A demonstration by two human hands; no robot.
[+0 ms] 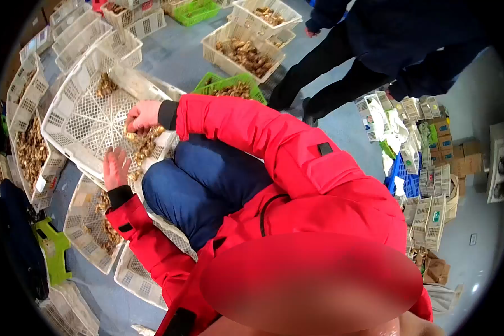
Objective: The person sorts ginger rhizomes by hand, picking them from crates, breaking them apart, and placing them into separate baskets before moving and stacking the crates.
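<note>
A large white plastic crate (73, 124) with a lattice floor lies tilted before my knees. In it are knobbly brown and tan pieces, like roots or mushrooms, in a small heap (107, 85) at the far side and a bigger heap (144, 147) on the near side. My right hand (144, 115) is over the near heap, fingers curled round a brown knobbly piece partly hidden beneath them. Beside that heap, my left hand (116, 167) is open, fingers spread and pointing into the crate, with nothing visible in it.
White crates of similar pieces stand left (32, 148), below (92, 224) and beyond (243, 53). A green crate (232, 89) is past my right forearm. A person in dark clothes (341, 61) stands at upper right. A lime-green stool-like object (53, 246) is lower left.
</note>
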